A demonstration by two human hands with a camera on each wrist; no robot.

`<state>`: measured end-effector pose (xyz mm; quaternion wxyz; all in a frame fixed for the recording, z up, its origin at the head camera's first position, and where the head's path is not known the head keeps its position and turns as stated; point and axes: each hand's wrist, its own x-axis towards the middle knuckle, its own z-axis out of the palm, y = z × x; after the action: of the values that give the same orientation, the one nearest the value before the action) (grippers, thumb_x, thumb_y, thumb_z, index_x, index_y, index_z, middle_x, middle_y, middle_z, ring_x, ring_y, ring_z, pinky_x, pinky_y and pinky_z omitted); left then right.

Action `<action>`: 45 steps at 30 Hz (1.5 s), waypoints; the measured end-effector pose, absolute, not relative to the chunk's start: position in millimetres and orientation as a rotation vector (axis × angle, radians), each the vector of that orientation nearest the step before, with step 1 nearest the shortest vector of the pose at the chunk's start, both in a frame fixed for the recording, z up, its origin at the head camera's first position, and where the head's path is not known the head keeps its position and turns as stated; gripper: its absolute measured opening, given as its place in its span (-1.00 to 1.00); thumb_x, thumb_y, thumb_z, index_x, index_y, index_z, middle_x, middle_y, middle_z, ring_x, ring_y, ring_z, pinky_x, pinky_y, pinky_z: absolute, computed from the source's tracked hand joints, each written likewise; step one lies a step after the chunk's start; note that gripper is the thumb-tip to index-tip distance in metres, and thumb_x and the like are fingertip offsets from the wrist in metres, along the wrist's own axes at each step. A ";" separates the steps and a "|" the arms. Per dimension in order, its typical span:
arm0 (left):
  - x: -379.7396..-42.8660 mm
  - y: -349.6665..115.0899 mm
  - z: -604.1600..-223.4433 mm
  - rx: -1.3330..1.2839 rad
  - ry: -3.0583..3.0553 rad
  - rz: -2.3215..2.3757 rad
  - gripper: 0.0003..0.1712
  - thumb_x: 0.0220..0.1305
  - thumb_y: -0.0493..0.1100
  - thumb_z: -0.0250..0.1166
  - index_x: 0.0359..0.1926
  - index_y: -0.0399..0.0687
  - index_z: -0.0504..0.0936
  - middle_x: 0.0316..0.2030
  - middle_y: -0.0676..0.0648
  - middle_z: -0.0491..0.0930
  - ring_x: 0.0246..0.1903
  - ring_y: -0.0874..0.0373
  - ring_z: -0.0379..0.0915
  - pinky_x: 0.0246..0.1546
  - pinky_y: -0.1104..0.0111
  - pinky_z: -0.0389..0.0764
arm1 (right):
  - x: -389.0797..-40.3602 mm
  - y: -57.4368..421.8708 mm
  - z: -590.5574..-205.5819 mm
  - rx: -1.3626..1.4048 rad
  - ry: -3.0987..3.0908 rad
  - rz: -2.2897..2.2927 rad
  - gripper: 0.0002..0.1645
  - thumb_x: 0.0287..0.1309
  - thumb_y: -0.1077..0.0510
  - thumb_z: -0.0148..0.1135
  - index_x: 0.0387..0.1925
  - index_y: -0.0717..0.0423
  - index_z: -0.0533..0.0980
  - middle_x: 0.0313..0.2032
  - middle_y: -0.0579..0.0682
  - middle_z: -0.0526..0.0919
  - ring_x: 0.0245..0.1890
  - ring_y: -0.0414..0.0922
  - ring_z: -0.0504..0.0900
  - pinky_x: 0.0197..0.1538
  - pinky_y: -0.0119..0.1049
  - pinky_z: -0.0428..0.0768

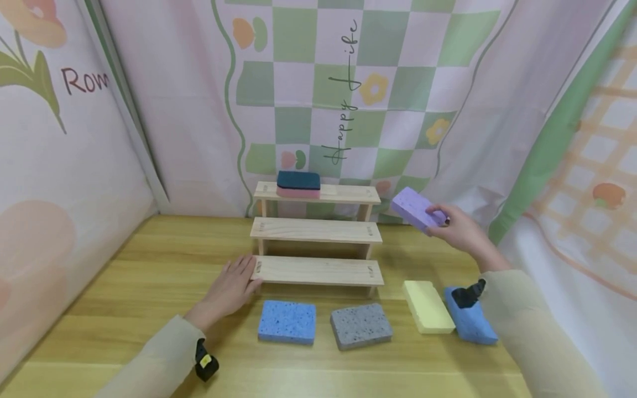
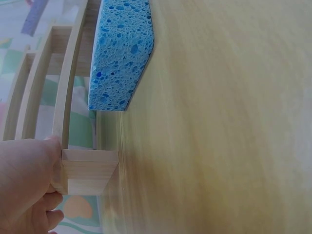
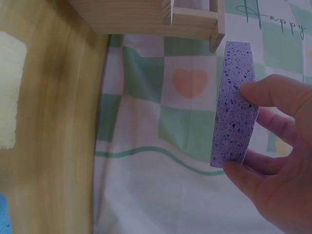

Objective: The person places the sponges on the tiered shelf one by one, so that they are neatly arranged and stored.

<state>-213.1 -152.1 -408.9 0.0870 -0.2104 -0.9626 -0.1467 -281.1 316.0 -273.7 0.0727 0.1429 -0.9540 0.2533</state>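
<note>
Your right hand (image 1: 460, 229) has its grip on a purple, rectangular, porous sponge (image 1: 415, 209), pinched between thumb and fingers and held in the air, right of the pale wooden three-tier shelf (image 1: 316, 230) and apart from it. Your left hand (image 1: 231, 287) grasps the shelf's lowest tier at its left end, thumb along the front edge. On the top tier, towards the left, lies a dark-teal-and-pink layered sponge (image 1: 298, 181). On the wood-grain counter (image 1: 149, 260) before the shelf, you have a bright blue rectangular sponge (image 1: 287, 322), a speckled grey rectangular sponge (image 1: 361, 326) and, farther right, a pale yellow rectangular sponge (image 1: 428, 307) beside a second blue sponge (image 1: 475, 323), partly hidden by your right wrist.
</note>
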 end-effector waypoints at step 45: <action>-214.1 -152.5 -408.9 -0.611 -2.893 -0.403 -0.30 0.42 0.02 -0.07 0.32 -0.45 0.07 0.30 -0.37 0.08 0.28 -0.25 -0.03 0.26 -0.06 -0.05 | -325.8 236.0 -261.6 0.814 -2.782 0.779 -0.56 0.02 0.32 0.22 0.00 0.31 0.42 0.25 0.34 0.19 0.19 0.28 0.19 0.16 0.17 0.21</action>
<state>-214.1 -152.5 -408.9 0.0788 -0.2041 -0.9664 -0.1345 -325.8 236.0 -261.6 0.0698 0.2705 -0.9246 0.2589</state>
